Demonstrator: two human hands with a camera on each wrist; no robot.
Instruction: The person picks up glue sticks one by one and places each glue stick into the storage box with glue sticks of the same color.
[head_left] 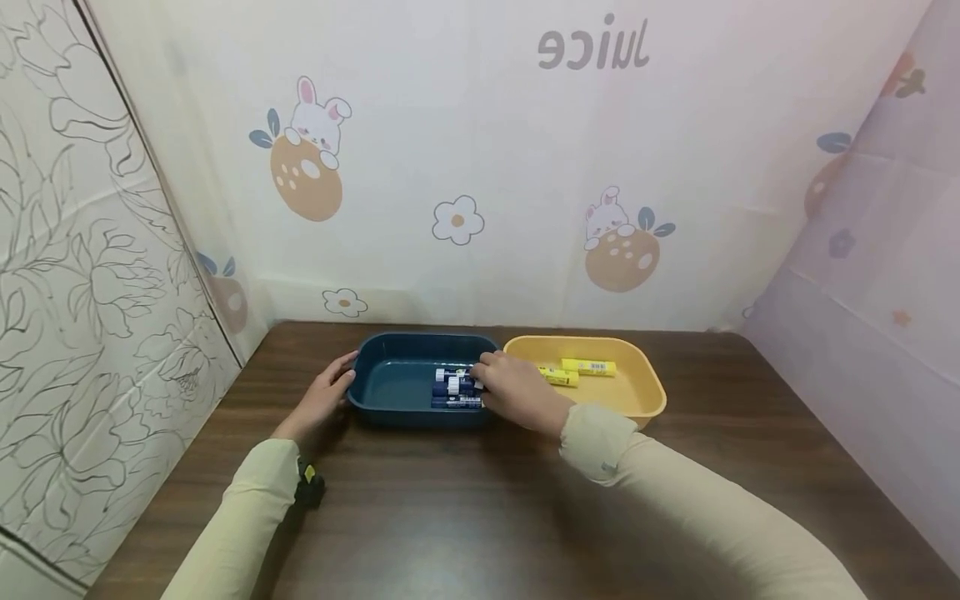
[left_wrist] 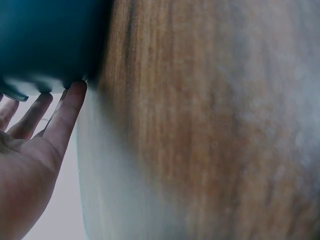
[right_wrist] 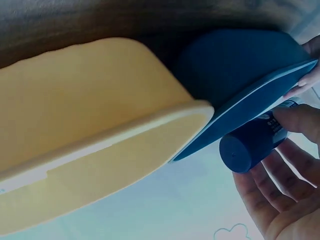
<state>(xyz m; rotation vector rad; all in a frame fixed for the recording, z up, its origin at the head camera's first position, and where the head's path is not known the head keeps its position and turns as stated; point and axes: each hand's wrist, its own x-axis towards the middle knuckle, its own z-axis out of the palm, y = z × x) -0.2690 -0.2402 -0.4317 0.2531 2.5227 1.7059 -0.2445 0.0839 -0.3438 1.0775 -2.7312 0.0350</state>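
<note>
My left hand point(head_left: 326, 395) rests against the left end of a dark blue bin point(head_left: 393, 412). In the left wrist view its fairly straight fingers point(left_wrist: 64, 117) touch the bin's outer wall. At the bin's right end, my right hand point(head_left: 519, 390) pinches a dark blue glue stick point(right_wrist: 255, 142) between thumb and fingers, over the rim. Several blue glue sticks with white parts, such as one glue stick point(head_left: 455, 402) at the front, lie together in the right part of the bin.
A yellow bin point(head_left: 654, 398) stands right beside the blue one, holding yellow glue sticks point(head_left: 588, 367); my right hand partly covers it. Both bins are near the back of the brown wooden table point(head_left: 465, 517). A small black object point(head_left: 309, 487) shows by my left sleeve. Patterned curtains hang behind.
</note>
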